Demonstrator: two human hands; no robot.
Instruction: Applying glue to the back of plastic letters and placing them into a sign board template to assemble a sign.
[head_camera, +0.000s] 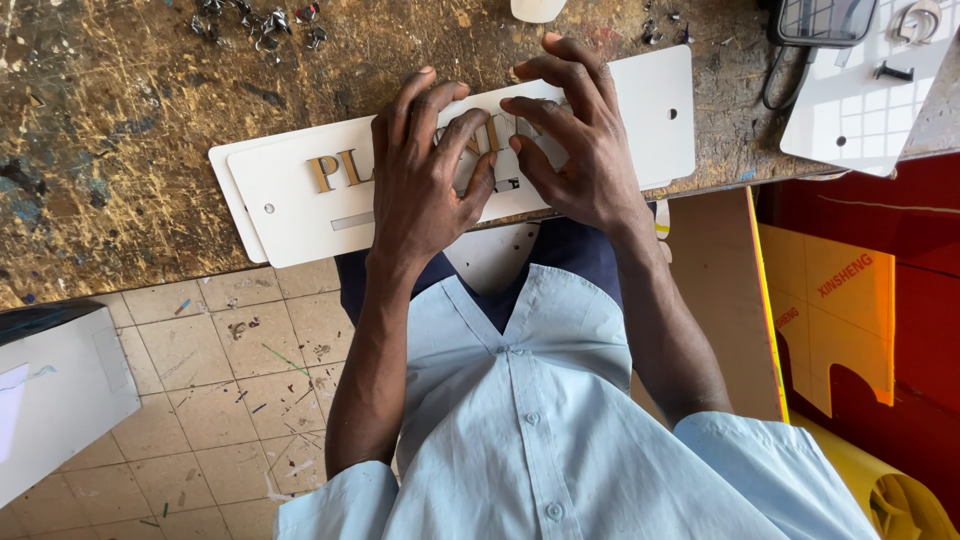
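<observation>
Both hands press down on a white rectangular sign plate (300, 200) bearing gold raised letters (335, 170), which lies at the near edge of a scarred, paint-flecked workbench (100, 150). The left hand (425, 180) is spread flat across the lettering; the right hand (575, 150) rests beside it, fingertips (515, 105) on a letter — neither hand grasps anything. A second white panel (850, 110) sits at the bench's far right — well apart.

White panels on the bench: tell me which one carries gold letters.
The long white panel under both hands, left and right. The other white panel, at the bench's right end, carries none.
</observation>
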